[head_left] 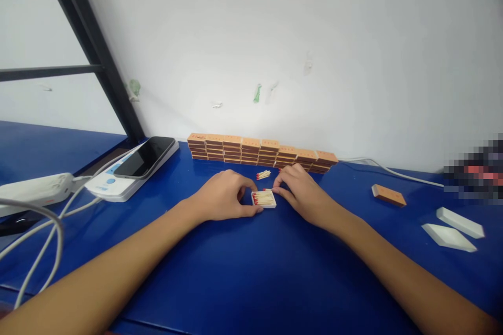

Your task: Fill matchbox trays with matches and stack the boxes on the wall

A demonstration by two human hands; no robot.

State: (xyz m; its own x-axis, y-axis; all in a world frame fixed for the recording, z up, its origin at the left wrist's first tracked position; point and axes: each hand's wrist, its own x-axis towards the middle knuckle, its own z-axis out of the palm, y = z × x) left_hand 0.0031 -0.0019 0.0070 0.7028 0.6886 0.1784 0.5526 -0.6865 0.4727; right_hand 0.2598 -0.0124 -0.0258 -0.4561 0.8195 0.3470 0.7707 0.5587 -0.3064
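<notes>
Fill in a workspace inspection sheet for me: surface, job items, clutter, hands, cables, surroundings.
Surface: blue table, glossy.
Job's things: white tray with red-headed matches inside; loose matches behind it; stacked matchboxes along the wall.
Clutter: phone on a white box at left; single matchbox and two white pieces at right.
Left hand: thumb and fingers around the tray's left end.
Right hand: fingertips at a match by the tray's far edge; grip unclear.
Cables: white cable looping near a power strip; thin cable at right.
Surroundings: black frame at left.

Matches [263, 199] lie in a tray [269, 207] before stacked matchboxes [260, 152].
</notes>
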